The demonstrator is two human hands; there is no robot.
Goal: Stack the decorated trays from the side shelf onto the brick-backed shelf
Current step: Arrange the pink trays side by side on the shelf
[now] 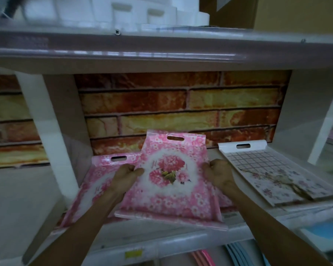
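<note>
I hold a pink flowered tray by its two long sides, tilted up at its far end, in front of the brick-backed shelf. My left hand grips its left edge and my right hand grips its right edge. Under it and to the left lies another pink flowered tray on the shelf, partly hidden. A white tray with a grid and pale flowers lies on the same shelf to the right.
A white shelf board runs overhead with white foam pieces on top. White uprights stand left and right of the bay. Below the shelf edge, pink and blue trays show on a lower level.
</note>
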